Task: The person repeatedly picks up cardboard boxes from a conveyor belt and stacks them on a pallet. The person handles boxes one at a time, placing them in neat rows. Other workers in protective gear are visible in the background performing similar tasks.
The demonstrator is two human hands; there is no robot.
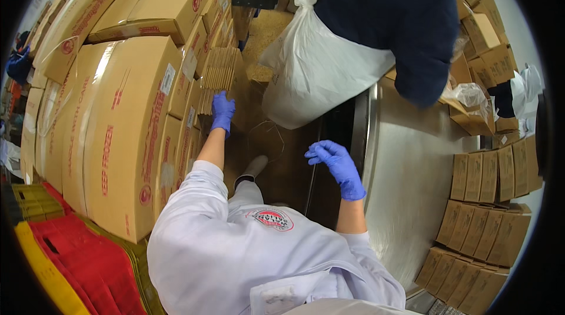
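Observation:
My left hand [223, 111], in a blue disposable glove, is at the near end of a stack of flattened cardboard boxes [220, 67]; its fingertips meet the cardboard edges, and whether they grip one cannot be told. My right hand [329, 156], gloved alike, hangs in the air left of the steel table [401, 151], fingers slightly bent and holding nothing. Ahead of both hands stands a large white plastic sack [304, 72], its top twisted shut, against a co-worker in a dark top [384, 10].
Large taped cartons [128, 138] are piled at the left. Red crates [84, 262] and yellow ones stand at the lower left. Rows of small cardboard boxes [481, 226] line the right side. A loose strap loop [282, 138] lies near my boot [257, 165].

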